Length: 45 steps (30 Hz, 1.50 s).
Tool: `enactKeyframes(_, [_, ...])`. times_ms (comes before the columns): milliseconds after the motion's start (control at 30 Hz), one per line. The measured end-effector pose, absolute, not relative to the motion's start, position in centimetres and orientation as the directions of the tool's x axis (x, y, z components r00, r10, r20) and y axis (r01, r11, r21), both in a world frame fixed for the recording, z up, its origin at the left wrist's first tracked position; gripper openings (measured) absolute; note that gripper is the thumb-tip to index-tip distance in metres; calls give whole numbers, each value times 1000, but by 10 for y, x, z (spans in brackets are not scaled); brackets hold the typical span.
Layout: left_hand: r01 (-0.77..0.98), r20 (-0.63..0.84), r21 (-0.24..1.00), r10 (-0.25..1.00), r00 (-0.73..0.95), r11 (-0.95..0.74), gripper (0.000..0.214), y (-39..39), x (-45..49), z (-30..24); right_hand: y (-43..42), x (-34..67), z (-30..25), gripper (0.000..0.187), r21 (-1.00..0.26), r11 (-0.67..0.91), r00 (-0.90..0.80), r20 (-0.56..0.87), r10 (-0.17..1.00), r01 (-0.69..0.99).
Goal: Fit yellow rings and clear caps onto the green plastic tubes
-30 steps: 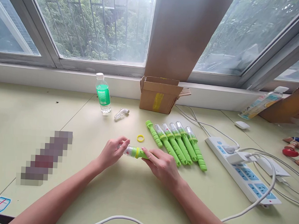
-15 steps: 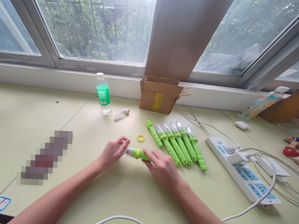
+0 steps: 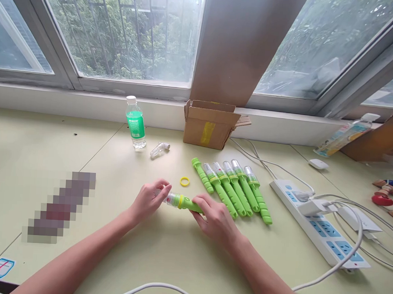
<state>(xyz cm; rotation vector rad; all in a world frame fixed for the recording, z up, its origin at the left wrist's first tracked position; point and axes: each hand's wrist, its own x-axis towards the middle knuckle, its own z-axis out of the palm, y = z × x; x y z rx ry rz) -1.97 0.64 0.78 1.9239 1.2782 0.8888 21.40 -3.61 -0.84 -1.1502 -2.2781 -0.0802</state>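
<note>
Between my hands lies a green stick with a clear cap and a yellow ring (image 3: 186,203), nearly level above the table. My left hand (image 3: 150,200) is closed on its clear end, and my right hand (image 3: 215,216) is wrapped round the green handle. A loose yellow ring (image 3: 184,181) rests just beyond the stick. To the right, several like green sticks with clear caps (image 3: 234,188) lie side by side. At their left end is a green stick without a cap (image 3: 203,175). Loose clear caps (image 3: 160,150) lie farther back.
A bottle with a green label (image 3: 136,123) and an open cardboard box (image 3: 212,126) stand by the window sill. On the right is a white power strip (image 3: 320,228) with plugs and cables. A white cable (image 3: 156,285) crosses the front edge. A blurred patch (image 3: 59,208) covers something at left.
My right hand has slid a little to the right along the green handle, baring more of it. My left hand stays on the clear end.
</note>
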Motion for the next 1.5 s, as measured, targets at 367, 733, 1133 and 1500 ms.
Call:
enactKeyframes(367, [443, 210, 841, 942, 262, -311, 29, 5, -20, 14, -34, 213, -6, 22, -146, 649, -490, 538, 686, 747])
enactKeyframes(733, [293, 130, 935, 960, 247, -202, 34, 8, -21, 12, -35, 214, -8, 12, -249, 598, -439, 481, 759, 762])
enactKeyframes(1133, [146, 56, 984, 962, 266, -98, 37, 7, -17, 14, -34, 215, -10, 24, -289, 564, -406, 457, 791, 774])
enactKeyframes(1500, [135, 76, 984, 961, 267, -116, 36, 8, -17, 15, -33, 214, -7, 17, -229, 576, -407, 510, 757, 784])
